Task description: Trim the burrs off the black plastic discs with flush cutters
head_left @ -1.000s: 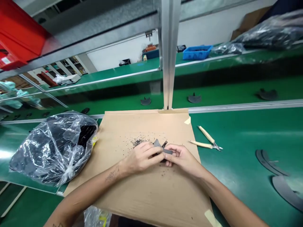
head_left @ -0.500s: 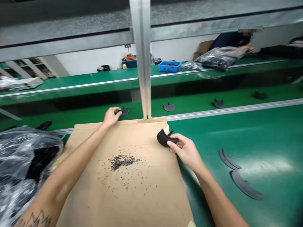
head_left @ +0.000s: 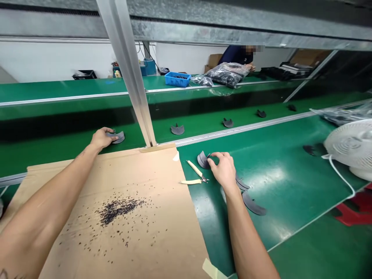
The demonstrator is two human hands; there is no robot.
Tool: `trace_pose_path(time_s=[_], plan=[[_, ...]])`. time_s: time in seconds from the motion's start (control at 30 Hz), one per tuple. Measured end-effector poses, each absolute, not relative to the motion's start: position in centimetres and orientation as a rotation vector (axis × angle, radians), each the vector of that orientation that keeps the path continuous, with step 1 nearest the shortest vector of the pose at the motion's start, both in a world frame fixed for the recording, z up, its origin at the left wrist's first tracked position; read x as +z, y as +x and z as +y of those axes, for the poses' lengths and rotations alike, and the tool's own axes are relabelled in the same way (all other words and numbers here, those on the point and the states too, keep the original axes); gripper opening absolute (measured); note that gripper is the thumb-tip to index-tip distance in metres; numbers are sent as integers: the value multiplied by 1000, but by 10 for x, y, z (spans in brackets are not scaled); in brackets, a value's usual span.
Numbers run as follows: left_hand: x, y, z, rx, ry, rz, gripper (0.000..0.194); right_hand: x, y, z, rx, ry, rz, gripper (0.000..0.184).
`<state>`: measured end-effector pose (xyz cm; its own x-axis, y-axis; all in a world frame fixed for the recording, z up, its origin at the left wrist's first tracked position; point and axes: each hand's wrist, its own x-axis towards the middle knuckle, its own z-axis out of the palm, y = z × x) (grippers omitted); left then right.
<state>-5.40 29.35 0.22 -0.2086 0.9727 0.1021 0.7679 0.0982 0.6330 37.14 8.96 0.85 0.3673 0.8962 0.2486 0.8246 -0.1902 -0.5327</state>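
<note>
On the green belt at the far side, my left hand (head_left: 101, 138) closes its thumb and fingers on the near edge of a dark grey curved plastic part (head_left: 119, 137). To the right of the cardboard, my right hand (head_left: 223, 167) pinches the small stem of another curved plastic part (head_left: 202, 159). Whether that one touches the green table is unclear. Cream-handled nippers (head_left: 200, 174) lie spread just below it. Two more curved grey parts, one (head_left: 254, 204) in full view, rest beside my right forearm. Tiny black bits (head_left: 117, 211) lie heaped and scattered on the cardboard sheet (head_left: 145, 252).
Further curved parts, such as one (head_left: 177, 129), sit along the belt beyond a metal post (head_left: 130, 73). A white fan (head_left: 350, 145) stands at the right. Across the line are a blue basket (head_left: 178, 80), a plastic bag (head_left: 229, 73) and a person (head_left: 234, 55).
Both hands were together over the cardboard on one part, then separated. My right hand carried its part right, beside the nippers; my left reached to the belt part. The view swung right.
</note>
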Motion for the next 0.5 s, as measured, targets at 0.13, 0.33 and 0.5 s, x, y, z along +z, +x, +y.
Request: trace_pose_path(time_s=[0.13, 0.33, 0.5], plan=[[26, -43, 266, 1016, 1594, 1946, 33, 16, 347, 89, 149, -1844, -1613, 22], [47, -29, 172, 1128, 1607, 1657, 43, 18, 281, 75, 317, -1405, -1882, 23], [33, -12, 75, 1155, 1437, 1200, 44, 16, 229, 45, 633, -1004, -2033, 19]])
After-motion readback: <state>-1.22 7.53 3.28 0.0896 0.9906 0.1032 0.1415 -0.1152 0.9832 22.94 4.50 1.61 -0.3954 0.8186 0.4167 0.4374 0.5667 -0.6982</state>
